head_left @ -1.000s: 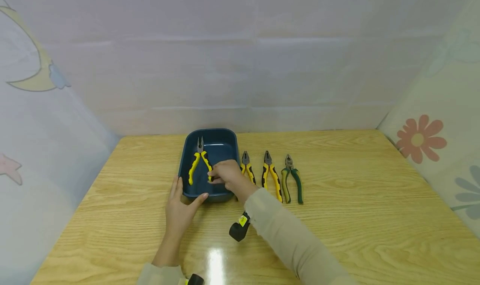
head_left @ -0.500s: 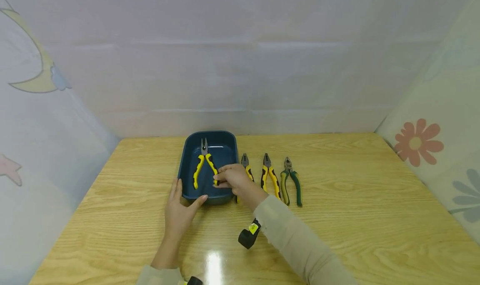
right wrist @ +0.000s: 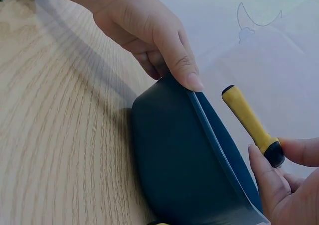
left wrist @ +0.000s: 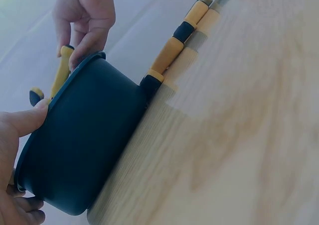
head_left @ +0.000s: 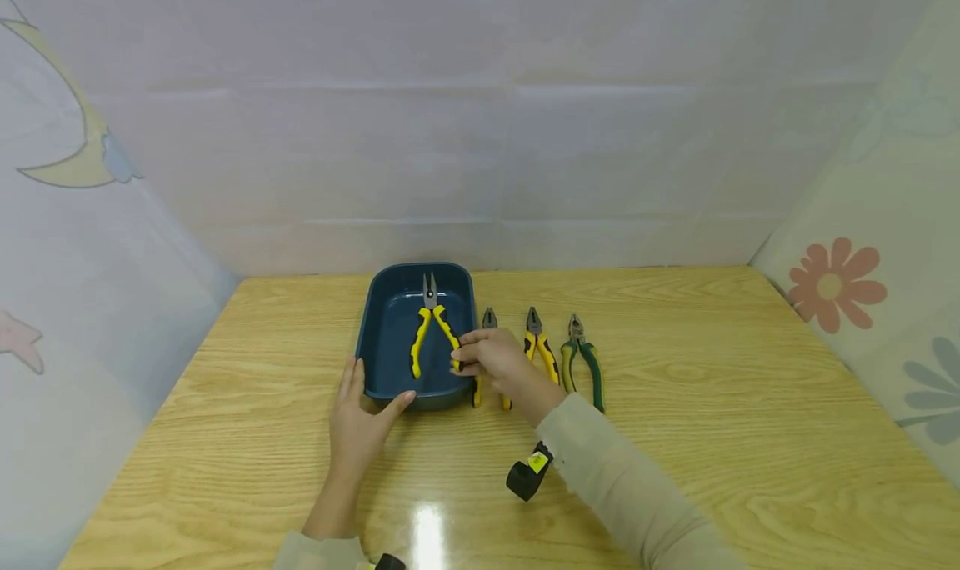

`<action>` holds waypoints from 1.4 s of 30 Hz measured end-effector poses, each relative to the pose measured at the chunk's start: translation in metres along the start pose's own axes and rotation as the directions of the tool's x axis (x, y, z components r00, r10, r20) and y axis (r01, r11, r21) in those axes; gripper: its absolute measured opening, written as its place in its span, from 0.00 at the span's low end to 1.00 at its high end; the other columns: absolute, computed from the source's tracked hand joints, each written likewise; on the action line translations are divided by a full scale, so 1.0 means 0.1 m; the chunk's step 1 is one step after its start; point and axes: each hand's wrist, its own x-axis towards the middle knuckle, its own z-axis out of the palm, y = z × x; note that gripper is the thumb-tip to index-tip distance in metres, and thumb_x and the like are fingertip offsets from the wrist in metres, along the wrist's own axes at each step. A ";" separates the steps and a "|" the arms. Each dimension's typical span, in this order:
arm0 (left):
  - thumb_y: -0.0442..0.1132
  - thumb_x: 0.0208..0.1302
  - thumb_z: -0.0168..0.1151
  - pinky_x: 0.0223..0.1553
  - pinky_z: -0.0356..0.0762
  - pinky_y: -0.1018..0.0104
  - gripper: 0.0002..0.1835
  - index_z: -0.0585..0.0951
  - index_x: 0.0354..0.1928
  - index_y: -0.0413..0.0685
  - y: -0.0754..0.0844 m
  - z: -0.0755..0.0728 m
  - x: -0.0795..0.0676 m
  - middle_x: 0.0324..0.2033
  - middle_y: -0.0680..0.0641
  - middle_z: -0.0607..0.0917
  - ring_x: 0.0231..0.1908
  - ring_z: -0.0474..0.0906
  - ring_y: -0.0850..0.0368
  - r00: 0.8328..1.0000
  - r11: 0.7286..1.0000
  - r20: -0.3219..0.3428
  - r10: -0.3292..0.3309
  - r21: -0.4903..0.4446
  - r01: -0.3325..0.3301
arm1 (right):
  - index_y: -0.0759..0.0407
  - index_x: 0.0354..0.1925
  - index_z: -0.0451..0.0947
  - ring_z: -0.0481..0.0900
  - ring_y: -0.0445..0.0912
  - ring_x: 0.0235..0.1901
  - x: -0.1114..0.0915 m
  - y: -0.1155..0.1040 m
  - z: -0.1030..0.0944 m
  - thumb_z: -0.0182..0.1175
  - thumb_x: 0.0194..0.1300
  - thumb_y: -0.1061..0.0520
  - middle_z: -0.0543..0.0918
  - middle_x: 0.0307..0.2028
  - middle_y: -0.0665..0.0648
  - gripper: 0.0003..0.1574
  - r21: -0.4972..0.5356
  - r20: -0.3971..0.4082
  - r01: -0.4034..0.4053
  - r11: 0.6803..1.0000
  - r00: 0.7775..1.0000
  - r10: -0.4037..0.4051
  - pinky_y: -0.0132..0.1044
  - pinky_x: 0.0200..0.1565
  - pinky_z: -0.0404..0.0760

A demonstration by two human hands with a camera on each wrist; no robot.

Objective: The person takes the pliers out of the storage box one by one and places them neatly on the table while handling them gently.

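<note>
In the head view my left hand [head_left: 357, 427] grips the near left corner of a dark blue plastic bin [head_left: 429, 402], thumb on its rim. My right hand [head_left: 501, 360] pinches the right handle of yellow-and-black long-nose pliers [head_left: 421, 341] by thumb and fingers. Their legs are spread and the nose points away from me. Both wrist views place the yellow handles [left wrist: 61, 71] above the bin's rim. Right of the bin lie combination pliers [head_left: 489, 318], partly hidden by the right hand, then another yellow-and-black pair [head_left: 533, 323] and a green pair [head_left: 575, 332].
The bin stands on a wood-grain table [head_left: 675, 470]. A pale cloth wall [head_left: 487, 153] rises along the far edge, with patterned cloth on both sides. Black wrist camera mounts [head_left: 527, 477] hang at the sleeves.
My right hand has moved right with the long-nose pliers, from the left part of the bin to its right part. The left hand has stayed at the corner.
</note>
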 end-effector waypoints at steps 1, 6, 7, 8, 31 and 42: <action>0.61 0.43 0.62 0.55 0.51 0.45 0.52 0.53 0.64 0.38 0.00 0.00 0.00 0.64 0.43 0.51 0.61 0.46 0.44 1.000 1.000 -0.002 0.004 -0.001 -0.004 | 0.76 0.52 0.64 0.79 0.54 0.32 -0.01 0.00 -0.02 0.53 0.54 0.72 0.73 0.42 0.70 0.25 -0.004 0.004 0.006 1.000 1.000 -0.006 0.39 0.35 0.78; 0.61 0.42 0.63 0.56 0.50 0.46 0.52 0.52 0.64 0.38 -0.01 0.00 0.01 0.64 0.43 0.50 0.62 0.45 0.44 1.000 1.000 0.025 -0.011 -0.001 0.011 | 0.75 0.54 0.63 0.76 0.58 0.38 -0.04 -0.01 -0.10 0.53 0.55 0.71 0.72 0.43 0.71 0.26 0.008 -0.002 -0.008 1.000 1.000 0.008 0.38 0.35 0.78; 0.60 0.42 0.63 0.56 0.50 0.46 0.52 0.52 0.64 0.37 0.00 0.00 0.01 0.64 0.43 0.50 0.62 0.45 0.44 0.999 1.000 0.031 -0.013 -0.002 0.013 | 0.75 0.54 0.62 0.76 0.59 0.39 -0.05 -0.01 -0.11 0.53 0.55 0.71 0.72 0.43 0.71 0.26 0.012 -0.002 -0.009 1.000 1.000 0.009 0.38 0.35 0.78; 0.60 0.42 0.63 0.57 0.50 0.47 0.52 0.52 0.64 0.38 0.00 0.00 0.01 0.64 0.43 0.49 0.62 0.44 0.44 0.999 1.000 0.038 -0.016 -0.001 0.016 | 0.75 0.54 0.62 0.75 0.59 0.39 -0.06 -0.01 -0.12 0.53 0.55 0.72 0.73 0.42 0.71 0.27 0.020 -0.006 -0.013 1.000 1.000 0.013 0.38 0.35 0.78; 0.61 0.42 0.62 0.57 0.49 0.48 0.52 0.51 0.64 0.39 0.03 -0.02 0.00 0.64 0.44 0.49 0.62 0.44 0.46 0.999 0.999 0.043 -0.028 -0.015 0.029 | 0.79 0.54 0.58 0.78 0.45 0.29 -0.22 0.03 -0.51 0.50 0.57 0.72 0.65 0.49 0.74 0.26 0.014 0.000 0.035 0.999 0.999 -0.035 0.43 0.42 0.74; 0.61 0.43 0.61 0.57 0.49 0.48 0.53 0.50 0.65 0.40 0.04 -0.01 0.00 0.65 0.46 0.47 0.62 0.42 0.46 0.997 0.999 0.067 -0.025 -0.031 0.027 | 0.78 0.57 0.55 0.76 0.49 0.36 -0.33 0.03 -0.73 0.50 0.58 0.70 0.61 0.53 0.72 0.30 -0.008 -0.020 0.047 0.999 0.999 -0.048 0.34 0.38 0.76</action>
